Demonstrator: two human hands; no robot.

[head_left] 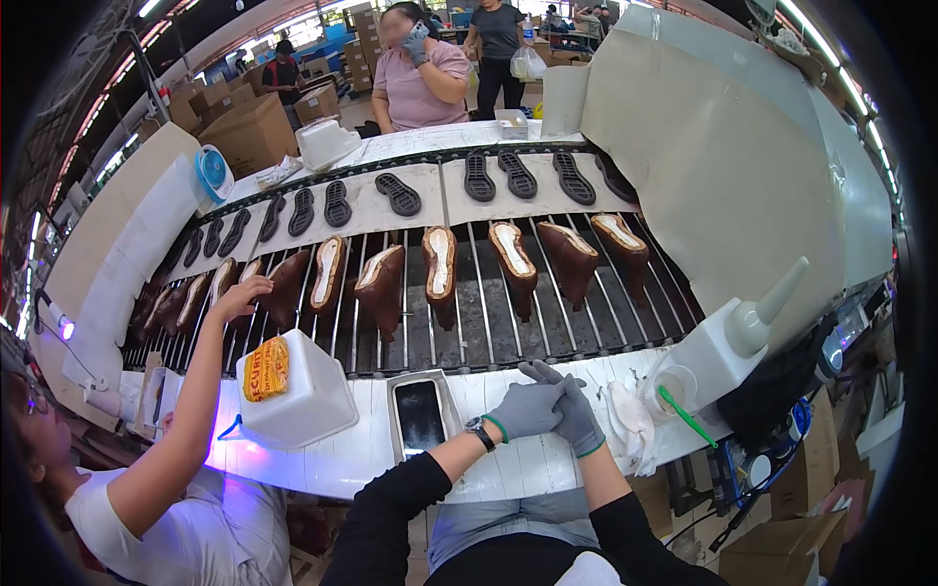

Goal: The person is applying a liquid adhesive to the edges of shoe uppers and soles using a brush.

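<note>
Both my hands wear grey gloves with green cuffs and rest against each other above the white table edge. My left hand (526, 410), with a watch at its wrist, is closed against my right one. My right hand (578, 418) has its fingers stretched out toward the far left; nothing shows in either. Just left of them a phone (419, 418) lies in a shallow white tray (452, 415). To their right are a crumpled white cloth (633, 420) and a tub (674, 386) with a green-handled brush (687, 417). Beyond, brown shoe uppers (440, 278) stand sole-side up on a rod conveyor (475, 332).
Black soles (399, 194) line the shelf behind the conveyor. A white nozzle bottle (728, 337) leans at right, beside a large panel (723, 146). At left a co-worker's hand (239, 298) reaches to the uppers past a white container (303, 396). Another person (425, 83) sits opposite.
</note>
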